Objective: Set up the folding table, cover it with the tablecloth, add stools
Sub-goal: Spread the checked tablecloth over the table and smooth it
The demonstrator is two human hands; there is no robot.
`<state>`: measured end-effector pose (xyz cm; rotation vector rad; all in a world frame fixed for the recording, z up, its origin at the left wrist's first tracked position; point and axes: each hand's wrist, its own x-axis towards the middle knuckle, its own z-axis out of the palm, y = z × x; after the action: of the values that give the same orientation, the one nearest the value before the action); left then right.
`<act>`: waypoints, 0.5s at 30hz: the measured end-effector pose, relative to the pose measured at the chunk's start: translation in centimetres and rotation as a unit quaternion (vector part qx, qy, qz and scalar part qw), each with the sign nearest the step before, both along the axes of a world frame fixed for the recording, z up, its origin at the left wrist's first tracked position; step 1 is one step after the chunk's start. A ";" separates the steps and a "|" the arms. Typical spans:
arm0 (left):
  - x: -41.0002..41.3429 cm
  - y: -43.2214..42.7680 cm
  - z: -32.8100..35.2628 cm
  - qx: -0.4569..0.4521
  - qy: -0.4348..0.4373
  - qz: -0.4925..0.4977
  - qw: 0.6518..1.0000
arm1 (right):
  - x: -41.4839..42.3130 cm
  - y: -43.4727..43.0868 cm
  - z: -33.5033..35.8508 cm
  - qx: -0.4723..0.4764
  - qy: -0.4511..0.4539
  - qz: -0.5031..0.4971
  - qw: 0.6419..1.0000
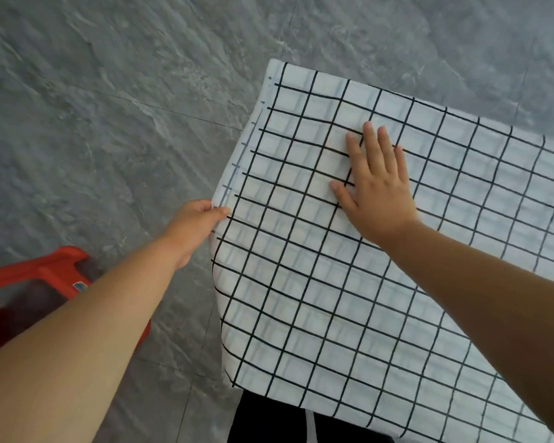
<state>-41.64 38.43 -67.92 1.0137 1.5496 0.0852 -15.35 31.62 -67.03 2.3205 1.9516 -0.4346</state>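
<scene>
Most apt to cause trouble underfoot, the grey, stone-veined tiled floor [109, 91]: smooth and hard, so likely to let table legs skid if leaned on too heavily. Draped over the table, itself hidden entirely beneath, the white, black-gridded tablecloth [397, 298]; liable to slide leftward and hang lopsided if tugged harder than pinned, or to hold the slight ripple bending the grid lines near the fingers if let go too soon. Off to the left, well apart from the table, the red moulded-plastic stool [45, 276], partly hidden behind the forearm and not yet placed; easy to kick or trip over when stepping round. Flat on the cloth, the right hand [378, 187], fingers straight and spread, pressing down without gripping. At the cloth's left edge, the left hand [195, 225], pinching the hem between thumb and fingers. As for materials: matt tiles with thin joints; thin, soft, slightly see-through woven fabric, a fainter check showing through; glossy rigid plastic with cut-outs and a small label
</scene>
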 end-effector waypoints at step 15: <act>23.8 -8.9 2.5 0.394 0.142 -0.545 0.726 | 15.6 -10.6 1.9 0.021 0.009 -0.145 0.989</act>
<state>-17.87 29.55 -65.46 2.5994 0.8936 -0.2793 0.24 21.02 -65.17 2.6468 1.6479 -0.4401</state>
